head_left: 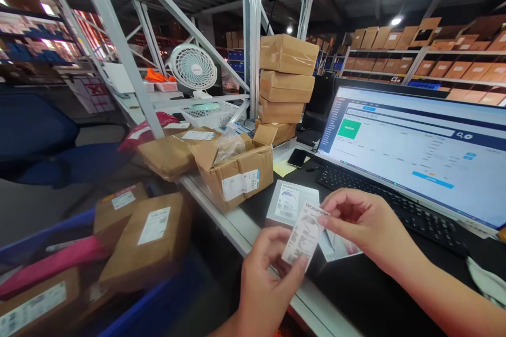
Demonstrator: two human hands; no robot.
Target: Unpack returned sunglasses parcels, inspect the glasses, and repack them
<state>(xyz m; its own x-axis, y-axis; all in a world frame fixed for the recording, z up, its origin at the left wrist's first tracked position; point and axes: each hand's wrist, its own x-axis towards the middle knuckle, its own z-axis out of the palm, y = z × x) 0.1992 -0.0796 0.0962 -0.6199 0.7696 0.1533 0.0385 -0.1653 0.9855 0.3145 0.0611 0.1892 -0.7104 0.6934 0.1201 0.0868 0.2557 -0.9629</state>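
Slip (303, 234), white, rectangular, printed, held near black flat tabletop (342, 287) and white rectangular printed box (286, 202). Left hand (269, 268) fingers grip lower end; right hand (366, 221) fingers pinch upper corner. Uneven pull might crease it; early release could drop it.

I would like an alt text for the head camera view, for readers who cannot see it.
A person's left hand and right hand hold a small white rectangular printed item marked "Wakening", near a white rectangular box on a black desk top. Beyond are a black keyboard and a lit, black-framed monitor; an open brown cardboard box stands to the left.
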